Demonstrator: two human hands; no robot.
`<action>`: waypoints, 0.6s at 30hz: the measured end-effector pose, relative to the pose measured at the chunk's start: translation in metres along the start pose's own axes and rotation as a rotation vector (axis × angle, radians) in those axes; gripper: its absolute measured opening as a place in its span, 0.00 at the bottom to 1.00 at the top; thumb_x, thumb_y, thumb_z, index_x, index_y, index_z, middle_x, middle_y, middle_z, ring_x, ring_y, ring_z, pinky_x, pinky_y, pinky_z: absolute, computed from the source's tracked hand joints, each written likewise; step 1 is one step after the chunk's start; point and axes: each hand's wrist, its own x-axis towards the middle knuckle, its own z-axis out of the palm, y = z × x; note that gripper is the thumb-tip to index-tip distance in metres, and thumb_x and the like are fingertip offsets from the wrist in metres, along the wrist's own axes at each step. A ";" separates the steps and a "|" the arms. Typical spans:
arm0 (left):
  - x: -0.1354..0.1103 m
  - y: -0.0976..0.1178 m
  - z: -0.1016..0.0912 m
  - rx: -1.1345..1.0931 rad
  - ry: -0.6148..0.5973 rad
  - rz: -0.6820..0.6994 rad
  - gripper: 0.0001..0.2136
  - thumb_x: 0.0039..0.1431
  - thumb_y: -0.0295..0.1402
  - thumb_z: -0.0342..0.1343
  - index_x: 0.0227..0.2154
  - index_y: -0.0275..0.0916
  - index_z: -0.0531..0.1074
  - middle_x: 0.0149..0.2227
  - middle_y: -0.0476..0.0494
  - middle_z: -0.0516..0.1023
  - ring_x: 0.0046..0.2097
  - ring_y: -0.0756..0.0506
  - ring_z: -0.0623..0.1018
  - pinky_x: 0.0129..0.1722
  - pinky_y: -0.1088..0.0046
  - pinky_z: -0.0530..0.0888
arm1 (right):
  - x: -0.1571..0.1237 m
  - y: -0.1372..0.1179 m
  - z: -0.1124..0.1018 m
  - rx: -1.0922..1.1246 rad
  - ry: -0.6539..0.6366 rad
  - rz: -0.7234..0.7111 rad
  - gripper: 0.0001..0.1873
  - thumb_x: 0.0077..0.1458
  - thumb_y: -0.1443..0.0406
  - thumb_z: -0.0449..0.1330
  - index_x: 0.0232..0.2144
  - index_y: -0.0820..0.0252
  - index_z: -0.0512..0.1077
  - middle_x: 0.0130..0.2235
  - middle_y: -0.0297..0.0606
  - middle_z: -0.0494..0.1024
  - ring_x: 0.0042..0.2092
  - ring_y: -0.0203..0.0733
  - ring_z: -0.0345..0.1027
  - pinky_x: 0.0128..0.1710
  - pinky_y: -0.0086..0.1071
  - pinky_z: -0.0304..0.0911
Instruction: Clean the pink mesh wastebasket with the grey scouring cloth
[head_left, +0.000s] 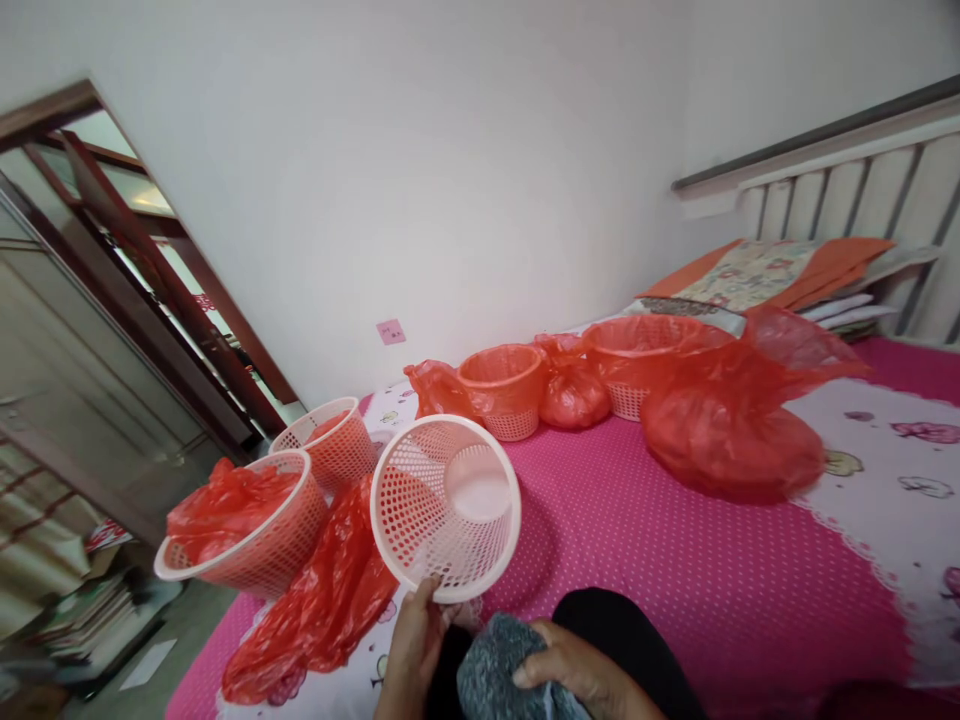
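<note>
My left hand [412, 640] grips the lower rim of an empty white mesh basket [444, 505], which is tipped so that its mouth faces me. My right hand [581, 672] is closed on a grey cloth [495, 665] just below the basket, over my dark-clothed knee. A loose red plastic bag [315, 600] lies on the pink bed to the left of the basket.
Two more mesh baskets [255, 545] [334, 445], one stuffed with red bags, sit at the bed's left edge. Baskets lined with red bags [506, 390] [637, 365] and a big heap of red bags [731, 435] stand further back. Pillows [765, 275] lie by the headboard.
</note>
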 end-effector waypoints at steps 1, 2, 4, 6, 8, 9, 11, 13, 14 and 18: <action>-0.002 0.006 0.000 0.022 0.002 0.041 0.15 0.50 0.28 0.66 0.42 0.35 0.79 0.40 0.39 0.86 0.36 0.42 0.84 0.30 0.73 0.77 | 0.005 0.001 -0.001 0.040 0.081 -0.040 0.15 0.38 0.63 0.67 0.32 0.65 0.80 0.30 0.37 0.82 0.29 0.37 0.75 0.33 0.26 0.67; -0.004 0.011 0.001 0.049 -0.005 0.071 0.15 0.49 0.29 0.67 0.41 0.33 0.79 0.39 0.38 0.86 0.35 0.42 0.84 0.28 0.72 0.77 | 0.009 0.001 -0.002 0.082 0.166 -0.085 0.16 0.38 0.62 0.68 0.32 0.65 0.80 0.29 0.38 0.82 0.30 0.40 0.76 0.33 0.28 0.69; -0.010 0.014 0.007 0.134 -0.045 0.104 0.16 0.49 0.31 0.67 0.42 0.31 0.79 0.37 0.36 0.86 0.34 0.41 0.83 0.27 0.72 0.76 | 0.014 -0.003 -0.003 0.145 0.284 -0.164 0.22 0.39 0.57 0.71 0.36 0.65 0.79 0.31 0.41 0.84 0.33 0.45 0.79 0.37 0.33 0.72; -0.015 0.009 0.018 0.260 -0.095 0.146 0.17 0.51 0.34 0.65 0.44 0.32 0.79 0.36 0.37 0.86 0.35 0.40 0.83 0.27 0.72 0.76 | 0.015 -0.011 -0.002 0.170 0.310 -0.214 0.28 0.41 0.54 0.73 0.42 0.65 0.78 0.36 0.45 0.85 0.39 0.51 0.81 0.43 0.38 0.74; -0.018 0.000 0.031 0.352 -0.129 0.181 0.17 0.53 0.38 0.64 0.43 0.33 0.79 0.35 0.38 0.85 0.36 0.40 0.83 0.27 0.72 0.76 | 0.014 -0.019 -0.001 0.194 0.368 -0.242 0.31 0.43 0.52 0.74 0.46 0.64 0.77 0.40 0.46 0.86 0.44 0.54 0.82 0.46 0.40 0.75; -0.018 -0.005 0.037 0.371 -0.136 0.187 0.17 0.53 0.40 0.64 0.41 0.33 0.79 0.33 0.38 0.85 0.35 0.40 0.83 0.27 0.72 0.76 | 0.014 -0.021 -0.001 0.215 0.422 -0.249 0.32 0.44 0.51 0.74 0.47 0.63 0.76 0.40 0.46 0.86 0.46 0.55 0.82 0.46 0.41 0.75; -0.017 -0.012 0.046 0.388 -0.146 0.182 0.19 0.51 0.45 0.66 0.36 0.32 0.79 0.31 0.37 0.84 0.33 0.40 0.82 0.27 0.71 0.77 | 0.015 -0.021 -0.003 0.251 0.534 -0.258 0.31 0.46 0.50 0.73 0.48 0.62 0.76 0.41 0.46 0.86 0.47 0.55 0.81 0.46 0.40 0.76; -0.014 -0.013 0.048 0.408 -0.141 0.175 0.23 0.48 0.50 0.68 0.36 0.31 0.79 0.32 0.36 0.83 0.33 0.39 0.82 0.29 0.68 0.78 | 0.016 -0.016 -0.008 0.237 0.602 -0.275 0.30 0.45 0.50 0.74 0.45 0.61 0.76 0.42 0.46 0.86 0.49 0.55 0.81 0.47 0.39 0.76; -0.012 -0.010 0.047 0.417 -0.111 0.182 0.26 0.47 0.51 0.69 0.38 0.31 0.78 0.33 0.34 0.83 0.34 0.38 0.83 0.31 0.65 0.79 | 0.017 -0.013 -0.011 0.207 0.638 -0.295 0.30 0.43 0.51 0.75 0.44 0.61 0.77 0.42 0.45 0.86 0.50 0.54 0.80 0.48 0.38 0.76; -0.020 0.021 0.042 0.425 0.203 0.353 0.40 0.51 0.50 0.67 0.62 0.36 0.62 0.53 0.28 0.77 0.53 0.34 0.80 0.49 0.57 0.77 | 0.018 -0.004 -0.021 0.090 0.766 -0.367 0.29 0.40 0.51 0.76 0.42 0.59 0.77 0.45 0.42 0.86 0.54 0.53 0.78 0.50 0.36 0.75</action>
